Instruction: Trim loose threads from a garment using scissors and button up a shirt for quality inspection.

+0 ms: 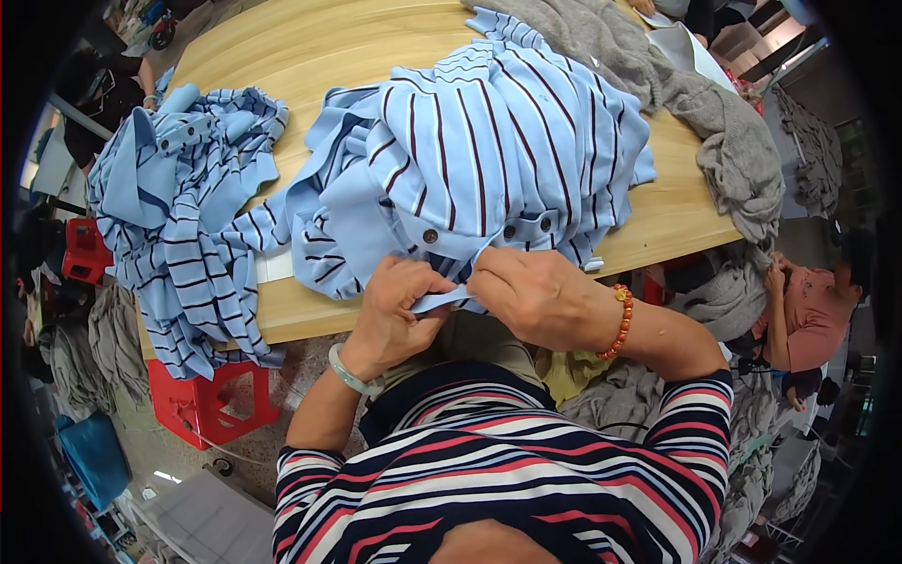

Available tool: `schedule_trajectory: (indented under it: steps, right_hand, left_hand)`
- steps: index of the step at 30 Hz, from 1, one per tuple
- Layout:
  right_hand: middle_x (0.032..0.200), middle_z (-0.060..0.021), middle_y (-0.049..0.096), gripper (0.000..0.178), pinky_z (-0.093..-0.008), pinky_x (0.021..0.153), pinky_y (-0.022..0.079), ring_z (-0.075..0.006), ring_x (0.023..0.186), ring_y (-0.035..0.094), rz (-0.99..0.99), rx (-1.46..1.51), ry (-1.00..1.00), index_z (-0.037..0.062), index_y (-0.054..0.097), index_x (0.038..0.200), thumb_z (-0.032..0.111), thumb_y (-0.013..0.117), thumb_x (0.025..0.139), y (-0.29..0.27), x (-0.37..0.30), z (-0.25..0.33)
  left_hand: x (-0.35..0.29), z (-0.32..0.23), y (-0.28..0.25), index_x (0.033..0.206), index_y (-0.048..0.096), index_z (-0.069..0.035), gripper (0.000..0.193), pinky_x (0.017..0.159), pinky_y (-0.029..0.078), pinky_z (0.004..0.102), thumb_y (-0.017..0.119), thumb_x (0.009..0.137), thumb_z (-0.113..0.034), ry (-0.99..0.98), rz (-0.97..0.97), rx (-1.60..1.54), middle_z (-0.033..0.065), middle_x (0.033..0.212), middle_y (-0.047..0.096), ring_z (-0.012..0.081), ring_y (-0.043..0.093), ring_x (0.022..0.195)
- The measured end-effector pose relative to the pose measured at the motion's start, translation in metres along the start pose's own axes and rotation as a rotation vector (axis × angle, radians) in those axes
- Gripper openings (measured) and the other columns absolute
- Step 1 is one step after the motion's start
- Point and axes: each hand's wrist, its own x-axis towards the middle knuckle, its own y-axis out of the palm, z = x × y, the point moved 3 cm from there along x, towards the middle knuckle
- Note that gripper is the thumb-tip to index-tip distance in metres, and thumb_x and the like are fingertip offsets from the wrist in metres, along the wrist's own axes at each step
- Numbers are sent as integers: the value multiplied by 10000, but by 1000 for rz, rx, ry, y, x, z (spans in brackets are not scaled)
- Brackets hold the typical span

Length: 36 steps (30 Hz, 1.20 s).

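Observation:
A light-blue knit garment (474,141) with dark and white stripes is heaped on the table in front of me. Along its near band are dark round buttons (430,236). My left hand (399,305), with a pale bangle at the wrist, pinches the plain blue edge (442,301) of this garment between thumb and fingers. Close beside it, my right hand (531,296), wearing an orange bead bracelet, is closed at the same edge. Its fingertips meet the cloth, and anything small between them is hidden.
Another blue striped garment (193,226) hangs over the left edge of the wooden table (282,38). Grey knit pieces (733,141) trail over the right side. A red stool (211,404) stands below left. At the right, a person in a pink top (813,310) handles grey knitwear.

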Motion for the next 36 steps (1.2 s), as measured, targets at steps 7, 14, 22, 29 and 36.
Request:
schedule_trajectory:
  steps: [7,14,22,29,36]
  right_hand:
    - [821,-123,515,181,-313,558,502,-239,684,591,-76,-135,12,-19,522,876,87,573,740,3,-2,6]
    - [829,-119,538,222,-297,539,502,-227,667,591,-304,-47,-4,-22,545,895,68,610,702,22,2,3]
    - [792,-94,523,208,-332,585,490,-266,685,586,-417,153,73,31,543,896,4,654,723,12,0,-12]
    - [785,-87,483,223,-331,610,481,-244,712,562,-335,64,-46,28,528,884,29,663,707,15,-1,-2]
    - [798,-120,496,141,-348,635,482,-272,736,561,-418,48,-10,17,496,817,69,597,733,-2,-11,10]
  left_hand:
    - [4,-14,0,753,555,-69,215,619,334,361,731,643,-13,127,-13,-13,74,647,486,279,485,608]
    - [-2,-29,0,698,503,-47,216,627,351,370,682,624,48,133,-121,83,88,649,467,297,459,601]
    - [-9,-6,15,982,587,-2,185,768,437,288,651,812,-42,-461,78,-858,79,908,625,210,584,802]
    - [13,31,4,1042,588,-30,175,678,486,274,621,926,-158,-535,-215,-1306,47,900,623,135,595,774]
    - [4,-27,0,908,688,32,111,605,396,221,662,869,-68,-142,-293,-170,16,795,635,85,535,651]
